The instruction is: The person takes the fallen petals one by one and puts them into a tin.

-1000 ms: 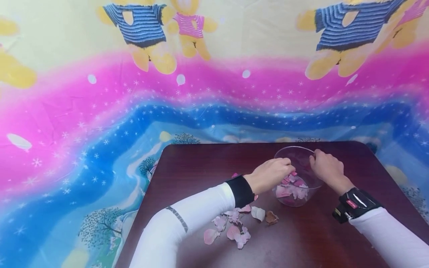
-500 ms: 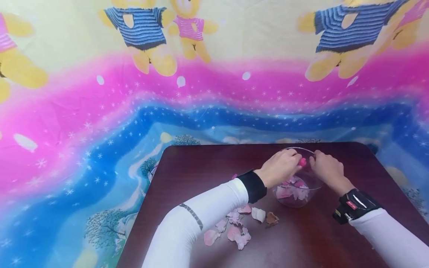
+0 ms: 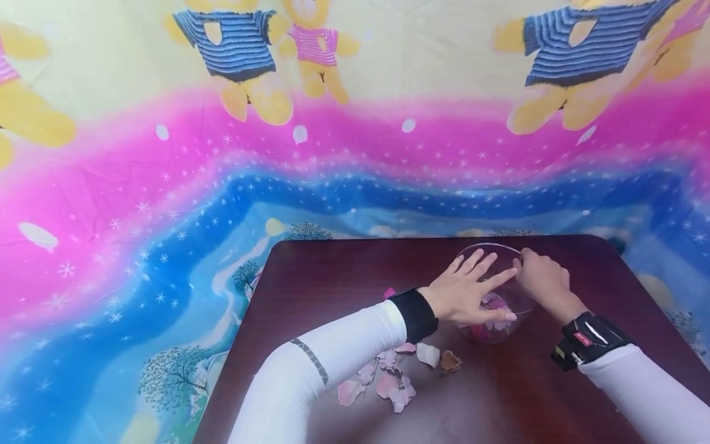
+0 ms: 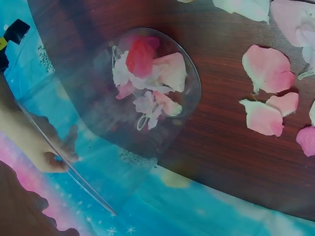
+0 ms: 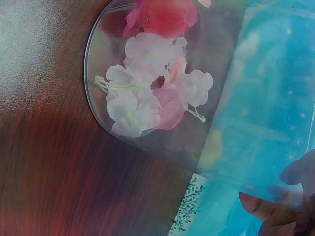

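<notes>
A clear plastic bowl (image 3: 487,244) stands toward the right of the table, with pale pink and white flowers and petals (image 5: 133,103) in its bottom. Among them lies a bright red-pink flower (image 5: 170,17). My left hand (image 3: 463,288) hovers over the bowl's mouth with fingers spread and nothing in them; only a dark part of it shows at the lower left of the left wrist view. With thumb and fingers, my right hand (image 3: 542,277) grips the bowl's right rim. Its fingers (image 5: 275,216) show at the lower right of the right wrist view.
Loose pink petals and flowers (image 3: 395,387), a white petal (image 3: 428,355) and a brown dried petal (image 3: 450,362) lie on the dark wooden table (image 3: 327,265), left of and in front of the bowl. A patterned cloth (image 3: 355,142) hangs behind the table.
My left hand has moved right and over the bowl, then spread its fingers and let go of the red-pink flower, which now lies in the bowl. The right hand keeps its grip.
</notes>
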Action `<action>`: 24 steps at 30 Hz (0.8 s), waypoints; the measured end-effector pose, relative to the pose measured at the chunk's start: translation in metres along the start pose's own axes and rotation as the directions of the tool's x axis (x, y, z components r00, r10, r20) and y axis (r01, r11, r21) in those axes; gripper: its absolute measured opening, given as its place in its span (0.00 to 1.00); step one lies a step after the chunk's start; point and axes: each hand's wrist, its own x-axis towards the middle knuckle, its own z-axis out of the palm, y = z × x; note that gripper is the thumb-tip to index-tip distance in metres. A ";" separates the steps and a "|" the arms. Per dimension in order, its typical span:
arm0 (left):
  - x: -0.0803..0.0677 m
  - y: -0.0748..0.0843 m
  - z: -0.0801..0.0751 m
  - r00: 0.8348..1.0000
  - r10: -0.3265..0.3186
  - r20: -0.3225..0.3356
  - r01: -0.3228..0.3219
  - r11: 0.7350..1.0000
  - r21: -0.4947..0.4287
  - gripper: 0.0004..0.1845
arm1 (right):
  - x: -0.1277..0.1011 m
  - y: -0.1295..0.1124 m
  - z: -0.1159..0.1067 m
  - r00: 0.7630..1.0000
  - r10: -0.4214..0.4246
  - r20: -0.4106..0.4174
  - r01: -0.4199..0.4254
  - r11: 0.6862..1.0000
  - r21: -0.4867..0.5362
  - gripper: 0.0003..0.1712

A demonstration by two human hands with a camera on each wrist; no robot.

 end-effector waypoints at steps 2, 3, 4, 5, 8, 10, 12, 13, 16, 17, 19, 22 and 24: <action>-0.002 -0.001 0.001 1.000 0.004 -0.002 -0.004 1.000 0.015 0.45 | 0.000 0.000 0.000 1.000 -0.002 -0.003 0.003 1.000 0.002 0.19; -0.003 -0.001 0.002 1.000 0.003 -0.001 -0.003 1.000 0.018 0.45 | -0.001 0.000 0.000 1.000 -0.005 -0.008 0.005 1.000 0.003 0.19; -0.004 -0.002 0.003 1.000 0.005 0.000 -0.005 1.000 0.019 0.45 | -0.001 0.000 0.000 1.000 -0.007 -0.012 0.007 1.000 0.004 0.19; -0.005 -0.004 0.004 1.000 0.006 0.002 -0.006 1.000 0.022 0.44 | -0.001 0.000 0.000 1.000 -0.010 -0.015 0.010 1.000 0.004 0.19; -0.009 -0.008 0.008 1.000 0.013 -0.010 -0.012 0.999 0.033 0.44 | -0.001 0.000 0.000 1.000 -0.013 -0.023 0.013 1.000 0.002 0.19; -0.012 -0.012 0.011 1.000 0.017 -0.024 -0.016 0.999 0.043 0.44 | -0.001 0.000 0.001 1.000 -0.013 -0.026 0.013 1.000 0.001 0.18; -0.015 -0.016 0.014 0.999 0.022 -0.038 -0.020 0.999 0.050 0.44 | -0.001 0.000 0.001 1.000 -0.012 -0.028 0.012 1.000 0.000 0.18; -0.017 -0.018 0.016 0.999 0.024 -0.042 -0.021 0.998 0.052 0.43 | -0.001 0.001 0.001 1.000 -0.010 -0.028 0.010 1.000 -0.001 0.18; -0.024 -0.024 0.022 0.999 0.027 -0.042 -0.025 0.999 0.047 0.43 | -0.001 0.000 0.002 1.000 -0.009 -0.026 0.009 1.000 0.001 0.18; -0.027 -0.026 0.023 0.999 0.030 -0.041 -0.028 0.999 0.043 0.43 | -0.001 0.000 0.001 1.000 -0.008 -0.024 0.008 1.000 0.002 0.18; -0.032 -0.029 0.025 0.999 0.033 -0.042 -0.032 0.999 0.034 0.43 | -0.001 0.000 0.001 1.000 -0.007 -0.020 0.008 1.000 0.004 0.18; -0.038 -0.034 0.027 0.998 0.044 -0.048 -0.042 0.999 0.034 0.44 | -0.001 0.000 0.000 1.000 -0.009 -0.018 0.009 1.000 0.009 0.18; -0.042 -0.036 0.028 0.997 0.048 -0.056 -0.046 0.998 0.040 0.44 | -0.001 0.000 0.000 1.000 -0.011 -0.019 0.011 1.000 0.012 0.18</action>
